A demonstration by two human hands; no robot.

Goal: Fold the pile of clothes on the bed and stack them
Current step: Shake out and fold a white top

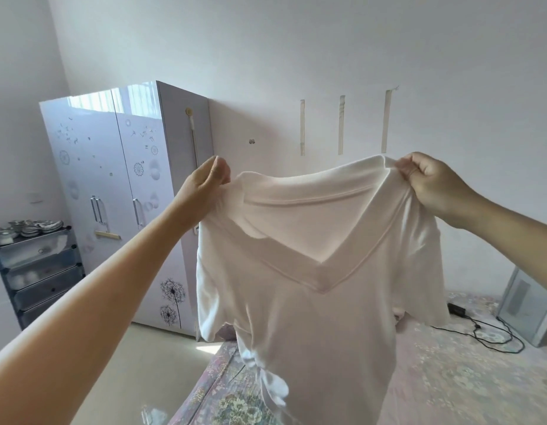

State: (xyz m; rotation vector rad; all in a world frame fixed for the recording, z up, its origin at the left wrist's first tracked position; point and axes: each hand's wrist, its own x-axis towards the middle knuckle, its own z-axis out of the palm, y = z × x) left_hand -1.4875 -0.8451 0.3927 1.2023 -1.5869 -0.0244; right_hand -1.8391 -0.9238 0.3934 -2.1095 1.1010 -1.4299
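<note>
Nearest to me is my left forearm, reaching up from the lower left corner to my left hand (209, 182), whose fingers (220, 173) are pinched together on one shoulder of a white V-neck top (321, 302). Across from it my right hand (431, 182) has its fingers curled and clamped on the other shoulder, bunching the cloth a little at the seam. I hold the top up at chest height, spread between both hands, so that it hangs by its own weight: that lets the body fall straight, shows me where the neckline and sleeves lie, and gives me two matched corners to fold from. The V of the neck faces me and droops below the back collar, which sags in a shallow curve between my grips. One short sleeve hangs loose on the left side, the other flares out on the right. The hem drops out of sight at the bottom edge, over the bed (450, 378) with its floral cover.

I judge this the start of folding this one garment; no folded stack shows from here. Beyond the top stand a pale wardrobe (125, 191) and a small drawer unit (36, 271), and a black cable (493, 335) trails over the bed at right.
</note>
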